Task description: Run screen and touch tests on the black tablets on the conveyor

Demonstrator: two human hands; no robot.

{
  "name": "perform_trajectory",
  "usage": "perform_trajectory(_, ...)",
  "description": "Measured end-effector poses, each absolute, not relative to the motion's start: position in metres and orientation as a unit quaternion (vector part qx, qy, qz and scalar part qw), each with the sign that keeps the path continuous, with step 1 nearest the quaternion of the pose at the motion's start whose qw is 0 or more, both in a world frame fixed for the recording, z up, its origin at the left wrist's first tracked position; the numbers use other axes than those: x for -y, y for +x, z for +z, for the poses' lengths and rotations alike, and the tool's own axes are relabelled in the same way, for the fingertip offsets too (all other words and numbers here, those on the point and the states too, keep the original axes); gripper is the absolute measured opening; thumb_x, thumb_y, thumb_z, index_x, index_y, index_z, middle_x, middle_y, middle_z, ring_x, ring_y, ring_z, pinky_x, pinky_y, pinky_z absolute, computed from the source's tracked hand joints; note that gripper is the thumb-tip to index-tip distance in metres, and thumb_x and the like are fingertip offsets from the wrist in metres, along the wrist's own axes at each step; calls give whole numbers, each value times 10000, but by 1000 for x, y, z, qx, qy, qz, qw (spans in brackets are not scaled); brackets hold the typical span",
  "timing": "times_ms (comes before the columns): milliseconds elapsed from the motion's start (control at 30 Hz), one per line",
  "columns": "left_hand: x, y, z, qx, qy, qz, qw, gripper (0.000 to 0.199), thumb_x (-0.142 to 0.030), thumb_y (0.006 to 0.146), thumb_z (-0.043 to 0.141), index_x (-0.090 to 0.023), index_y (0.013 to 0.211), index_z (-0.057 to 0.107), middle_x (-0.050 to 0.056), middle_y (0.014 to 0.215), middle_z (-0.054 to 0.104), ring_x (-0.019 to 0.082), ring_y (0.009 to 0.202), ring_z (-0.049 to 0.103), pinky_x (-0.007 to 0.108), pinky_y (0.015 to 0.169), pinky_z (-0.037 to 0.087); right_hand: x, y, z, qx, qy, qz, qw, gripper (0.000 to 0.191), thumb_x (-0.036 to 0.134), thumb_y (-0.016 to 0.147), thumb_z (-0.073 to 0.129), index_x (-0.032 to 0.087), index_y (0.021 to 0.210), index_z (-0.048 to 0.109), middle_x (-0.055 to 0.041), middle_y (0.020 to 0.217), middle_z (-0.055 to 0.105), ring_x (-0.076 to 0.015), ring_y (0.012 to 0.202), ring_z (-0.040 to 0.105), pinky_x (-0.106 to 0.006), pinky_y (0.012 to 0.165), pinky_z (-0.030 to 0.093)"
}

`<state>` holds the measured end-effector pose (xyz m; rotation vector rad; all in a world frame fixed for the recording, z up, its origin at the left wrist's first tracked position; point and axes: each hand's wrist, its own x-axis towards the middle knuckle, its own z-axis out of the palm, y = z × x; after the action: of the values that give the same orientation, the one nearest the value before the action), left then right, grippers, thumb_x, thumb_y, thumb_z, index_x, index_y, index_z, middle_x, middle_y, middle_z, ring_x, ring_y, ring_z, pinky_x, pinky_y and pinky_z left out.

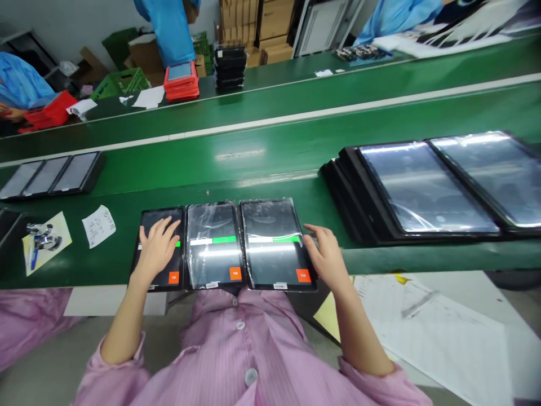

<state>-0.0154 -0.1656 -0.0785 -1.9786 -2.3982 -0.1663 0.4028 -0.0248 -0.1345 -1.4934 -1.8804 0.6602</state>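
Orange squares point(235, 273) at the lower right of the three tablets point(215, 248) read "Fail"; handwriting on the white note point(98, 226) is illegible. The tablets lie side by side at the near edge of the green bench point(274, 189). Left hand point(156, 251): fingers spread over the leftmost tablet, gripping nothing. Right hand point(327, 254): fingers parted at the rightmost tablet's right edge, unclamped; contact cannot be confirmed. Across the bench, people in blue point(171, 31) stand near red cases point(181, 84) and cardboard boxes point(274, 22).
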Motion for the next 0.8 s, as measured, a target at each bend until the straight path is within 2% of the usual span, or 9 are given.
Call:
perform_trajectory(67,144,-21,-77,771,-637,-26,-6,501,-372,1057,254,-297,1518,436,96,1615,381,359,1482,318,815,1121,109,7,399,-141,660,-559,348,363,471,517,900,487,179,1162,685,-158,1146,689,-303,1062,629,-493,961,491)
perform_trajectory(133,124,-27,-76,766,-642,-7,-18,509,-366,1055,245,-318,1538,398,81,1630,355,352,1506,276,828,1117,71,-3,393,-146,591,-570,411,396,450,514,827,579,174,1094,702,-130,1049,722,-276,945,652,-437,876,519)
perform_trajectory(200,109,-33,-75,761,-648,-3,-23,499,-352,1054,248,-325,1522,418,88,1582,436,327,1481,333,812,1132,23,-8,388,-150,540,-577,441,425,450,506,762,649,169,1055,709,-110,971,731,-259,875,651,-403,816,521)
perform_trajectory(333,99,-37,-71,752,-659,4,-14,455,-389,1046,306,-303,1449,498,114,1382,611,305,1308,531,793,1127,-83,-7,386,-156,517,-582,442,446,471,516,712,697,159,1019,718,-106,930,725,-248,852,647,-375,777,508)
perform_trajectory(400,99,-34,-69,749,-662,20,-9,459,-431,1024,374,-289,1441,501,133,1358,616,319,1289,542,791,1126,-81,-8,389,-158,516,-583,446,441,469,528,696,713,161,988,718,-99,893,717,-242,829,642,-361,748,500)
perform_trajectory(600,95,-32,-57,752,-653,69,-53,574,-471,933,532,-273,1465,443,189,1492,499,397,1418,406,828,1105,41,-14,394,-168,535,-578,427,446,427,535,689,729,187,935,710,-64,838,693,-214,782,616,-334,701,481)
perform_trajectory(667,92,-33,-51,751,-652,70,-79,570,-471,919,538,-286,1450,446,180,1467,523,393,1395,431,856,1075,37,-14,393,-168,540,-581,411,449,422,532,689,725,184,928,712,-64,830,690,-208,761,608,-333,690,482)
perform_trajectory(800,85,-31,-45,764,-629,84,-115,587,-469,843,595,-274,1386,485,160,1259,649,378,1234,560,876,1047,24,-12,392,-166,544,-586,400,449,424,527,687,722,173,921,718,-75,826,697,-206,741,611,-330,669,490)
